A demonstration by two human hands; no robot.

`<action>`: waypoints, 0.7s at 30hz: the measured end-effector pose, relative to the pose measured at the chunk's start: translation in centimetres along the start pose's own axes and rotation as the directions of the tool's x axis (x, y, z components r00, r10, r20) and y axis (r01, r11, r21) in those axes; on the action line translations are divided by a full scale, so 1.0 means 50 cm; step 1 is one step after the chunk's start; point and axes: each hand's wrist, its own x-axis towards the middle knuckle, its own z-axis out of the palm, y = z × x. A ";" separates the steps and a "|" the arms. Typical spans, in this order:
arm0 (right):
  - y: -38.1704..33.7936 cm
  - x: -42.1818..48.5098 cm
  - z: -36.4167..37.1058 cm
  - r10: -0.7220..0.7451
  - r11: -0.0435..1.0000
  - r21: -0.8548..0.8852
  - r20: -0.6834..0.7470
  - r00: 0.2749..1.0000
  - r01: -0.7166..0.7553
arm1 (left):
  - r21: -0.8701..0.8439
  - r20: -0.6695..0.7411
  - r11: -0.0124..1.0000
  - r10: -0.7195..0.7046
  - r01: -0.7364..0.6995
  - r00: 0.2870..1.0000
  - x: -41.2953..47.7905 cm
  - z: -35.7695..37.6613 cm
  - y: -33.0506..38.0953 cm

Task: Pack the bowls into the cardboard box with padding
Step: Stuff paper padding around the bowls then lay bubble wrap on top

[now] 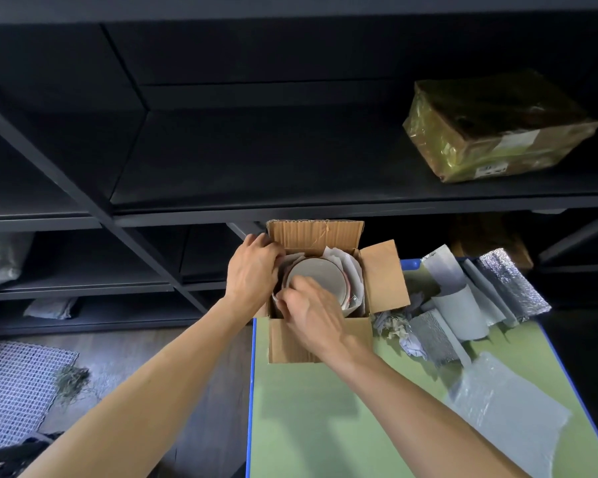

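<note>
Both hands reach into the cardboard box [290, 343] at the worktop's [325, 415] far left corner. The left hand [252, 267] curls its fingers round the paper padding [351, 270] at the left wall. The right hand [311, 312] grips the near rim of the bowl [316, 274], which sits inside among the paper. Foil sheets [508, 281] lie to the right.

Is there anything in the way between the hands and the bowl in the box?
Nothing visible. The cardboard box has its flaps open, the right hand is on the bowl, and the left hand is beside it. White paper lies around the bowl, not over it.
</note>
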 end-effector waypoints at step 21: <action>0.042 -0.048 -0.026 0.033 0.999 0.006 -0.068 0.997 -0.033 | -0.213 -0.078 0.971 -0.127 0.108 0.989 -0.036 -0.006 -0.017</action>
